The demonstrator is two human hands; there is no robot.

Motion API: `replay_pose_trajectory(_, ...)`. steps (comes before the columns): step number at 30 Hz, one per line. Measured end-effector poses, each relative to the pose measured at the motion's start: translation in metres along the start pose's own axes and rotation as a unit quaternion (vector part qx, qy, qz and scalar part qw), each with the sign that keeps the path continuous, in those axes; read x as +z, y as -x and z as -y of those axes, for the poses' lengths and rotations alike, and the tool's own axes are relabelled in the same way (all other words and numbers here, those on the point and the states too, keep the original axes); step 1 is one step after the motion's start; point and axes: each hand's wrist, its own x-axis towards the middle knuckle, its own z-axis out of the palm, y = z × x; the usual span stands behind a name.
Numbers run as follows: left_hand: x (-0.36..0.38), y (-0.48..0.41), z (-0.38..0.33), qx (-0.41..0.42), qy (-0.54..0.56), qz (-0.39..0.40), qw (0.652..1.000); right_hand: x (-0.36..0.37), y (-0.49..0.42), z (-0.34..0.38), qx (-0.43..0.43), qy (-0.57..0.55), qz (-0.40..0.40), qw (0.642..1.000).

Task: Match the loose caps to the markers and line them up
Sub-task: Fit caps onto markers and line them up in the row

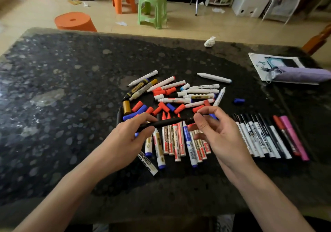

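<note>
My left hand [125,138] grips a slim black marker [166,122] that lies level above the table. My right hand [213,129] pinches the marker's right end between thumb and fingertips. Under the hands lies a row of uncapped red and blue markers [179,142]. Beyond them is a loose heap of white markers [195,93] with red caps [161,108], blue caps [171,107] and a gold cap [126,107] scattered around. To the right, a neat row of capped black markers [259,138] ends in a red marker [284,135] and a pink marker [293,136].
The dark speckled stone table [62,88] fills the view. A lone blue cap [239,100] and a white marker [214,77] lie apart. A purple pouch [302,74] on a printed sheet sits far right; crumpled tissue [210,42] near the far edge. Stools stand beyond.
</note>
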Motion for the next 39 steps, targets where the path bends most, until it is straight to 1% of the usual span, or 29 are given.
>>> replay_pose_trajectory(2, -0.002, -0.002, 0.000, 0.003, 0.000, -0.003, 1.000, -0.002, -0.001, -0.002, -0.023, 0.005, -0.020, 1.000)
replay_pose_trajectory(5, -0.005, -0.001, -0.001, 0.004, 0.001, -0.007, 1.000, -0.002, -0.002, -0.003, -0.029, -0.014, -0.022, 0.999)
replay_pose_trajectory(9, -0.005, 0.002, -0.001, 0.009, 0.005, -0.001, 1.000, 0.002, 0.001, -0.003, -0.043, 0.020, 0.006, 0.999)
replay_pose_trajectory(14, -0.011, 0.001, -0.002, 0.011, -0.006, -0.020, 1.000, 0.004, 0.000, 0.000, -0.078, 0.090, 0.050, 0.992)
replay_pose_trajectory(19, -0.017, 0.000, -0.005, 0.023, 0.002, -0.029, 0.999, 0.005, -0.005, 0.004, -0.102, 0.125, 0.074, 0.984)
replay_pose_trajectory(22, -0.017, 0.002, -0.006, 0.044, 0.008, -0.041, 0.998, 0.006, -0.005, 0.006, -0.128, 0.127, 0.080, 0.980)
replay_pose_trajectory(27, -0.014, 0.004, -0.006, 0.059, 0.035, -0.048, 0.996, 0.008, 0.000, 0.008, -0.154, 0.113, 0.067, 0.979)
replay_pose_trajectory(32, -0.012, 0.003, -0.007, 0.058, 0.037, -0.038, 0.997, 0.006, 0.003, 0.008, -0.150, 0.109, 0.058, 0.981)
replay_pose_trajectory(36, -0.019, 0.001, -0.005, 0.028, 0.018, 0.028, 0.999, 0.007, 0.000, 0.006, -0.126, 0.135, 0.088, 0.979)
replay_pose_trajectory(39, -0.031, 0.001, -0.002, 0.016, 0.010, 0.035, 0.999, 0.010, -0.003, 0.006, -0.096, 0.105, 0.104, 0.984)
